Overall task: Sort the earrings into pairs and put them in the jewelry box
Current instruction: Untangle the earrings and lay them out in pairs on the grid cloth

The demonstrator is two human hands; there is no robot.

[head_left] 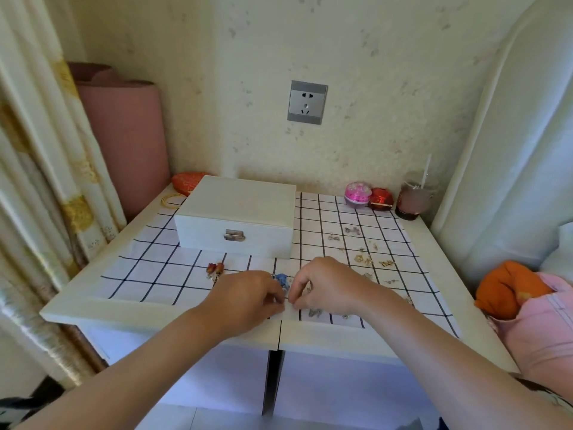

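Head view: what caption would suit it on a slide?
Left hand and right hand meet at blue earrings on checked cloth, box closed behind.

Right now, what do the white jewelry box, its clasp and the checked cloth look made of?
The jewelry box looks like painted board or faux leather: matte white, crisp edges; unclear which. Its clasp looks like metal: silvery, dull shine. The checked cloth looks like thin fabric: matte, lying flat, with dark grid lines.
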